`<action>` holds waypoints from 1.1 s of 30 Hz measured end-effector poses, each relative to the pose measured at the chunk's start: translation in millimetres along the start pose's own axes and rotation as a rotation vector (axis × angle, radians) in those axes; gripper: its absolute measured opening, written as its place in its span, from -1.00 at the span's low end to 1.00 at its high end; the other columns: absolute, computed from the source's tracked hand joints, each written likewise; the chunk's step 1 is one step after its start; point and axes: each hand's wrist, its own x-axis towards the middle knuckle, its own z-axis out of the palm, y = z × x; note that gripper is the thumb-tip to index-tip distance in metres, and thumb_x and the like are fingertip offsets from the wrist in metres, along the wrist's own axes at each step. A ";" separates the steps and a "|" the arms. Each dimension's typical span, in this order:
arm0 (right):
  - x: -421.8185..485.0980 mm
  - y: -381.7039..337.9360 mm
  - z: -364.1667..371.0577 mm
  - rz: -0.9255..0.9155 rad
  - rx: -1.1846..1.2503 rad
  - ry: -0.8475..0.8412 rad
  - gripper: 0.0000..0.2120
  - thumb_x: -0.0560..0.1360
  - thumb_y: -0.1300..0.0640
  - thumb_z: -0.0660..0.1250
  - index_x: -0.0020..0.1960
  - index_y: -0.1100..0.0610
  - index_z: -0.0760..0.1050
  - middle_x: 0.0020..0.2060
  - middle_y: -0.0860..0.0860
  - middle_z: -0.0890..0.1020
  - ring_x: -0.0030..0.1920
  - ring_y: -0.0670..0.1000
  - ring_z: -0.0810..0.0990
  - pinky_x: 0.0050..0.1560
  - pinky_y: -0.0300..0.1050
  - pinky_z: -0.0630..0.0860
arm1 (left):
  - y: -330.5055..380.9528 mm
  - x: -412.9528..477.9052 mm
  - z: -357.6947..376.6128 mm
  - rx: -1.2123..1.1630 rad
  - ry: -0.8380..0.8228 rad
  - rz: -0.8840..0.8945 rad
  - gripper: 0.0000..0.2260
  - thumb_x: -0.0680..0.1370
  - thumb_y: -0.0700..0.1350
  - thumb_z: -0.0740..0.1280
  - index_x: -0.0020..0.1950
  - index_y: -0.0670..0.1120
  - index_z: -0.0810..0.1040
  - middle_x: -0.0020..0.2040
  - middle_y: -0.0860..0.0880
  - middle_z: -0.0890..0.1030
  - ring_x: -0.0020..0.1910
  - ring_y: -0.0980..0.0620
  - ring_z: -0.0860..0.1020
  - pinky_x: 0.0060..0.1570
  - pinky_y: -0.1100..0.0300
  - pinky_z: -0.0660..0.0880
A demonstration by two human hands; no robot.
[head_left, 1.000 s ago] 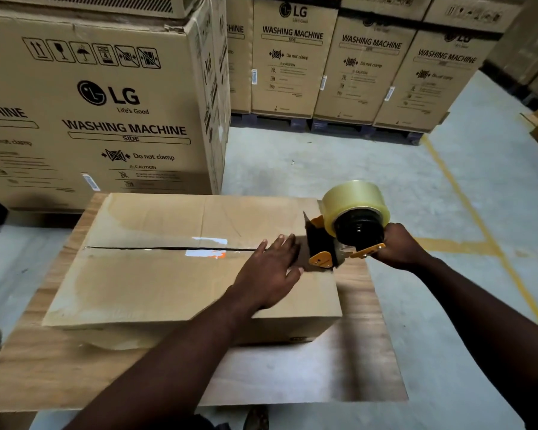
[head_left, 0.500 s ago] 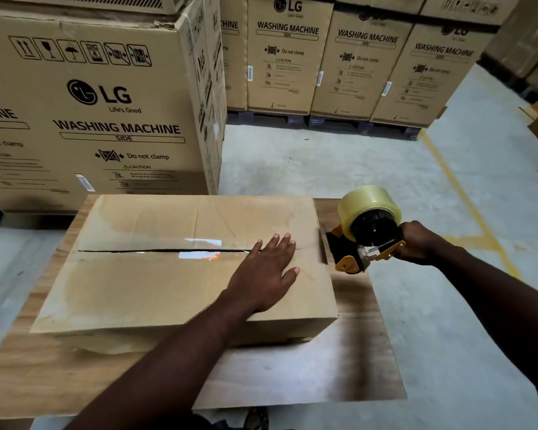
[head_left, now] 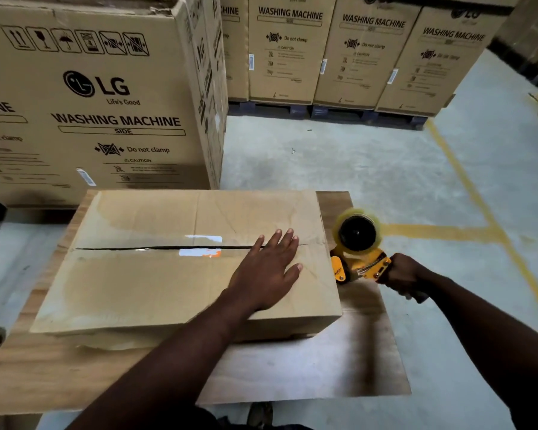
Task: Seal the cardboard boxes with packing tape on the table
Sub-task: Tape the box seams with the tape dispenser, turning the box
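A closed cardboard box [head_left: 156,283] is set on the wooden desk [head_left: 308,367], with its top seam [head_left: 168,248] running left to right. The left hand [head_left: 266,271] is laid flat across the seam's right end, fingers [head_left: 281,243] straight and spread. A yellow tape dispenser [head_left: 359,262] is gripped by curled fingers of the right hand [head_left: 402,276], just beside the box's right edge

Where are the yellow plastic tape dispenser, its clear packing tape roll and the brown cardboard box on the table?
Yellow plastic tape dispenser [head_left: 359,265]: head view, yellow frame below the roll.
Clear packing tape roll [head_left: 356,212]: head view, upper rim.
Brown cardboard box [head_left: 156,290]: head view, near top flap.
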 end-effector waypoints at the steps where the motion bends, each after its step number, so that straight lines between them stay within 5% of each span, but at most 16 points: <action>1: 0.1 9.4 15.4 0.065 0.152 -0.024 -0.78 0.34 0.16 0.48 -0.34 0.24 0.49 -0.53 0.11 0.44 -0.56 0.06 0.37 -0.46 -0.16 0.31 | 0.2 -0.1 -0.3 -0.001 0.000 -0.001 -0.45 0.69 0.16 -0.01 0.66 0.02 0.02 0.65 0.07 -0.05 0.62 0.09 -0.12 0.59 0.03 -0.15; 8: -6.1 19.7 137.2 0.366 1.161 -0.221 -0.71 0.61 0.07 0.24 -0.28 0.06 0.36 -0.55 -0.06 0.25 -0.62 -0.07 0.22 -0.60 -0.25 0.19 | -0.4 0.7 -0.1 0.017 -0.006 0.001 -0.45 0.69 0.16 -0.01 0.66 0.02 0.01 0.65 0.07 -0.04 0.62 0.09 -0.12 0.59 0.03 -0.13; 11: -14.7 14.4 161.8 0.352 1.324 -0.289 -0.58 0.62 0.01 0.20 -0.41 0.07 0.35 -0.55 -0.06 0.26 -0.59 -0.05 0.25 -0.58 -0.23 0.22 | 0.9 0.4 -2.6 0.007 -0.011 0.001 -0.45 0.70 0.15 -0.01 0.66 0.02 0.00 0.65 0.07 -0.04 0.62 0.10 -0.13 0.59 0.04 -0.15; 14: -18.5 16.1 178.5 0.328 1.396 -0.271 -0.69 0.60 0.04 0.22 -0.29 0.10 0.38 -0.47 0.02 0.35 -0.48 0.02 0.34 -0.47 -0.17 0.31 | 2.2 -0.1 -4.3 0.004 -0.016 0.000 -0.45 0.70 0.15 -0.01 0.66 0.02 0.00 0.65 0.08 -0.04 0.62 0.10 -0.13 0.58 0.05 -0.16; 17: -24.3 24.9 182.8 0.328 1.136 -0.165 -0.64 0.53 -0.11 0.38 -0.04 0.21 0.54 -0.29 0.14 0.58 -0.31 0.13 0.58 -0.28 -0.08 0.54 | 2.2 -0.5 -5.0 0.006 -0.009 -0.003 -0.45 0.70 0.15 -0.01 0.66 0.02 0.00 0.65 0.08 -0.04 0.62 0.10 -0.13 0.58 0.04 -0.15; 20: -47.8 16.2 154.5 0.235 0.298 -0.121 -0.41 0.58 -0.37 0.18 0.09 0.17 0.57 -0.09 0.15 0.65 -0.21 0.14 0.67 -0.24 -0.12 0.58 | 3.1 -0.6 -5.1 -0.001 -0.004 -0.010 -0.45 0.70 0.15 0.00 0.66 0.02 0.01 0.65 0.09 -0.05 0.62 0.11 -0.12 0.59 0.05 -0.14; 22: -67.4 -13.3 125.4 0.086 -0.056 0.069 -0.45 0.64 -0.32 0.06 0.13 0.12 0.55 0.02 0.13 0.65 -0.01 0.18 0.66 -0.14 -0.11 0.47 | 3.6 -0.1 -4.6 -0.010 0.004 -0.015 -0.45 0.70 0.15 0.01 0.66 0.02 0.01 0.65 0.09 -0.04 0.62 0.11 -0.11 0.59 0.05 -0.15; 25: -95.1 -78.0 83.7 -0.248 0.321 0.364 -0.66 0.67 -0.18 0.14 0.04 0.03 0.55 -0.11 -0.10 0.62 -0.01 0.00 0.62 -0.04 -0.12 0.40 | 3.0 -0.1 -2.8 -0.016 0.011 -0.010 -0.45 0.69 0.15 0.02 0.66 0.02 0.02 0.65 0.08 -0.03 0.62 0.11 -0.10 0.59 0.05 -0.13; 27: -98.2 -114.7 69.6 -0.371 0.617 0.356 -0.71 0.63 -0.20 0.23 0.13 -0.01 0.53 0.00 -0.17 0.58 0.05 -0.12 0.55 0.10 -0.13 0.40 | 2.6 0.1 -2.0 -0.015 0.016 -0.012 -0.44 0.69 0.15 0.03 0.66 0.02 0.02 0.65 0.09 -0.03 0.62 0.11 -0.10 0.59 0.04 -0.12; 29: -82.3 -137.7 76.1 -0.403 0.627 0.282 -0.73 0.61 -0.19 0.26 0.06 0.01 0.49 0.01 -0.11 0.59 0.05 -0.09 0.57 0.11 -0.15 0.44 | 1.7 0.3 -1.6 -0.013 0.022 -0.008 -0.45 0.69 0.15 0.03 0.66 0.02 0.03 0.65 0.08 -0.02 0.62 0.11 -0.09 0.59 0.03 -0.11; 33: -62.6 -151.4 88.2 -0.262 0.403 0.287 -0.42 0.64 -0.19 0.20 0.41 0.26 0.33 0.33 0.21 0.53 0.34 0.21 0.50 0.20 -0.04 0.41 | 2.3 -0.7 -2.5 -0.016 0.027 -0.002 -0.45 0.69 0.14 0.04 0.66 0.03 0.03 0.65 0.07 0.00 0.62 0.10 -0.07 0.59 0.02 -0.10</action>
